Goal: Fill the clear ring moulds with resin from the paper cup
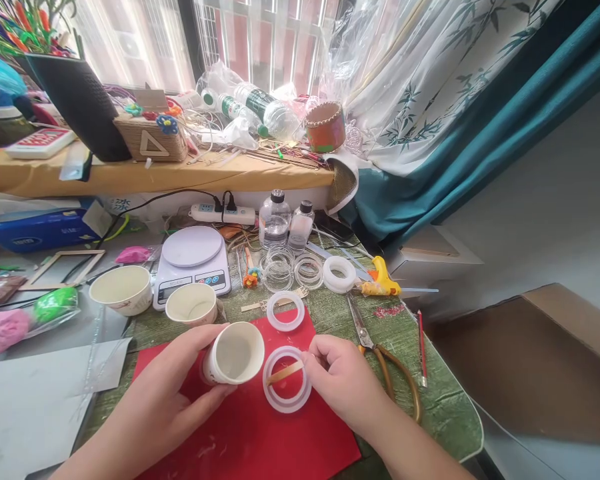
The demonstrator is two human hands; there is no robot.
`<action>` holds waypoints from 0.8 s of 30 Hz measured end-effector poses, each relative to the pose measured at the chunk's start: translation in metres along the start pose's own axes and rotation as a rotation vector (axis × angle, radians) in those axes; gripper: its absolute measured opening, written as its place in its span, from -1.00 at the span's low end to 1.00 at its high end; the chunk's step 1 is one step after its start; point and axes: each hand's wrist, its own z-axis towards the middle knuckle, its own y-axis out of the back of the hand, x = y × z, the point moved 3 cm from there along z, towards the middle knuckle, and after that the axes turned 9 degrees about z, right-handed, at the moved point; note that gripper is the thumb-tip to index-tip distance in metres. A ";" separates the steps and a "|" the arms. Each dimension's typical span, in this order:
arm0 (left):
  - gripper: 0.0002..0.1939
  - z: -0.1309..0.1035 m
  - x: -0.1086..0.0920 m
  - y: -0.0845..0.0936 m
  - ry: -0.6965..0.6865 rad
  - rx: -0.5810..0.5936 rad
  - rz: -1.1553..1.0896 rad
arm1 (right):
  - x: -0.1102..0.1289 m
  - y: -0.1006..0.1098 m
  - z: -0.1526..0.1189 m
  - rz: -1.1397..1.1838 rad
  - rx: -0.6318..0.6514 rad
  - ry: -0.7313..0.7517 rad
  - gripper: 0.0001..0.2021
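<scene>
My left hand (180, 393) is wrapped round a white paper cup (237, 353), tilted so that its inside faces me. In my right hand (343, 377) a flat wooden stick (285, 373) is pinched, its free end over the nearer ring mold (275, 400). That translucent mold lies on a red sheet (260, 447). A second ring mold (285, 311) sits just behind it, at the sheet's far edge. Whether the stick touches the mold I cannot tell.
Two paper cups (191, 305) stand behind my left hand, by a kitchen scale (193, 260). Scissors (375, 340) and a pencil (422, 350) lie right of my right hand. Behind are clear bottles (275, 220), stacked rings (339, 274) and a yellow glue gun (381, 279).
</scene>
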 end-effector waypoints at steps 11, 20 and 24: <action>-0.51 0.006 -0.005 0.004 -0.044 -0.015 0.019 | 0.042 -0.024 -0.014 -0.298 -0.077 0.379 -0.65; -0.49 0.002 -0.003 0.004 -0.032 -0.022 0.026 | 0.038 -0.022 -0.018 -0.384 -0.106 0.500 -0.67; -0.49 -0.001 -0.001 0.003 -0.034 -0.010 0.015 | 0.018 -0.012 -0.011 -0.331 -0.063 0.241 -0.59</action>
